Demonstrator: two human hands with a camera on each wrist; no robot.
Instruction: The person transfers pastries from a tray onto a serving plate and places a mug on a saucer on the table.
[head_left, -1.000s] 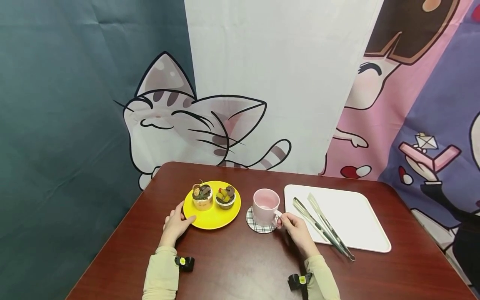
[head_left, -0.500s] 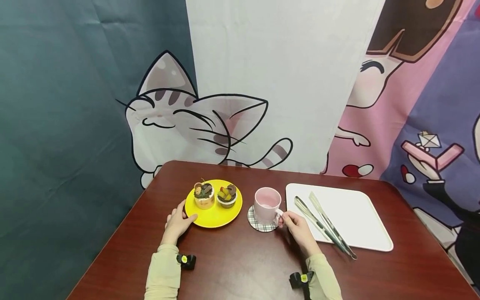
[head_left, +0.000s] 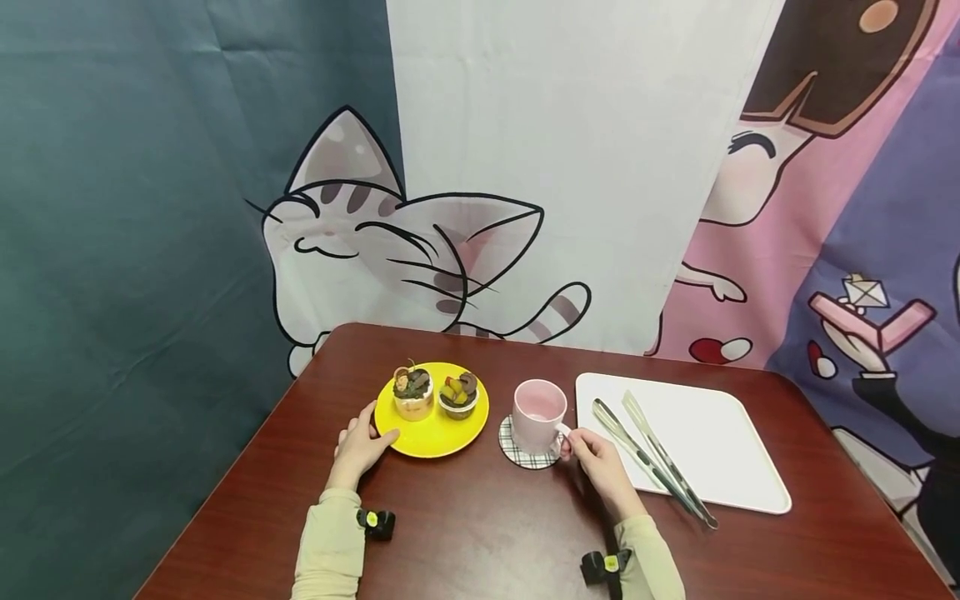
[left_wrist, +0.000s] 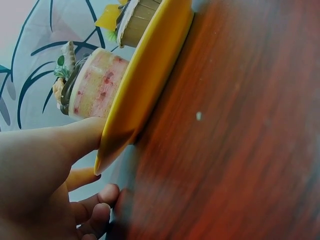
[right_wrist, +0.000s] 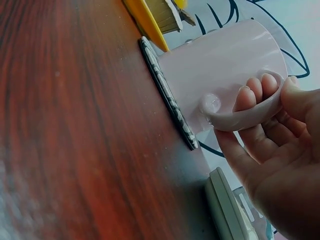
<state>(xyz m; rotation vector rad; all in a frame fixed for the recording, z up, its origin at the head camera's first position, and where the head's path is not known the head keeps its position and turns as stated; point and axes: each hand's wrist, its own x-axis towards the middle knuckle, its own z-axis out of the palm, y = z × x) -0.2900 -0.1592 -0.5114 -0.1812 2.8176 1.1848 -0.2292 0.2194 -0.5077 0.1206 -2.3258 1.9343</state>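
Note:
My left hand [head_left: 357, 450] holds the near-left rim of a yellow plate [head_left: 427, 442], with the thumb [left_wrist: 82, 137] on top and a finger at the rim's edge. Two small decorated cakes stand on the plate: a layered cake [head_left: 413, 398] at left and a fruit-topped cupcake [head_left: 458, 400] at right. My right hand [head_left: 600, 467] grips the handle of a pink mug [head_left: 536, 425]. In the right wrist view several fingers pass through the mug handle [right_wrist: 245, 117], and the thumb lies on its upper part. Under the upright mug is a round checked coaster [head_left: 517, 454].
A white tray [head_left: 720, 442] lies right of the mug. Metal tongs [head_left: 652, 458] rest across it, their joined end jutting past its near edge. All this sits on a brown wooden table [head_left: 465, 525], backed by a printed curtain [head_left: 510, 108].
Both hands keep their hold on the plate and the mug handle. The head view has shifted slightly, so everything appears a little further right; nothing on the table has visibly moved.

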